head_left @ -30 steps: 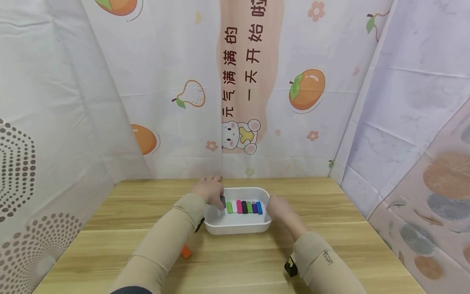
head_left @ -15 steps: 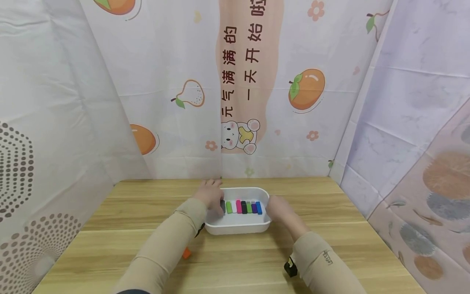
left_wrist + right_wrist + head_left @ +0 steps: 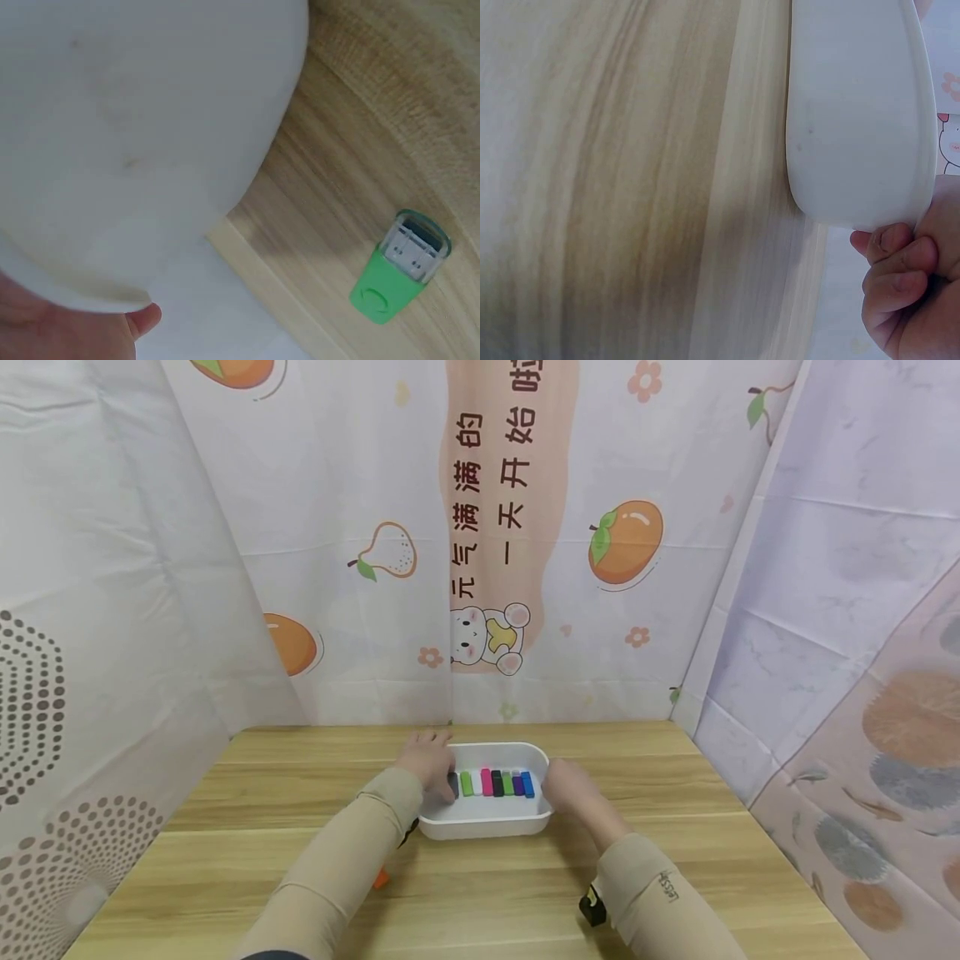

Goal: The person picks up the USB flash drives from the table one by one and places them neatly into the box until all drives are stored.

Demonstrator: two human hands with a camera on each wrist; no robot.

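Note:
A white plastic tray (image 3: 483, 829) stands on the wooden table. Inside lies a side-by-side row of several small sticks, among them a pink stick (image 3: 487, 782) and a blue stick (image 3: 528, 785). My left hand (image 3: 429, 762) reaches over the left rim, its thumb and a finger at the two ends of a dark grey stick (image 3: 453, 786) at the row's left end. The right hand (image 3: 566, 783) grips the tray's right rim with curled fingers (image 3: 909, 282). In the left wrist view, the tray wall hides most of the left hand.
A green USB flash drive (image 3: 390, 281) with a clear cap lies on the table outside the tray. Beside my left forearm lies an orange piece (image 3: 381, 878), partly covered by the sleeve. A printed curtain (image 3: 360, 635) hangs behind the table (image 3: 480, 902).
The dark grey stick has moved slightly toward me and now lines up with the row. My left hand came down a little with it. The right hand stays on the rim.

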